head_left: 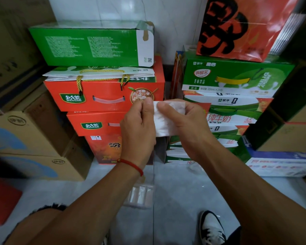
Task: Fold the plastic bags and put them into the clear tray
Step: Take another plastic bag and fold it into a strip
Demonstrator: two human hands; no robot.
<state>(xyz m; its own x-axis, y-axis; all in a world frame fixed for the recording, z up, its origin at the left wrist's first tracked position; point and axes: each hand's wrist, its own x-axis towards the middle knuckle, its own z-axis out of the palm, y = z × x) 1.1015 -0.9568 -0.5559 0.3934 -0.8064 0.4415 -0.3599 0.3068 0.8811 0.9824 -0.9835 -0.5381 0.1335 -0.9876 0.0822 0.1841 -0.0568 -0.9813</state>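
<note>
Plastic bag [166,121], white and folded into a narrow upright strip, sits between our two hands, held up in front of the stacked cartons. Our left hand [137,126] pinches the strip's upper left edge, thumb pressed against the front face and the other fingers curled behind it. Our right hand [185,126] grips the right side, its thumb [168,110] lying across the front near the top while the remaining fingers wrap round the back, out of sight. The bag's lower end hangs free below both thumbs. A red cord bracelet [131,164] circles our left wrist. Down on the pale tiled floor [184,191], between our forearms, lies the clear tray [140,195], with what look like pale folded bags inside, though blur keeps us from being sure. Behind the hands stand red gift boxes [102,96] at left and green milk cartons [233,76] at right. A black-and-white shoe [212,227] shows at the bottom edge.
</note>
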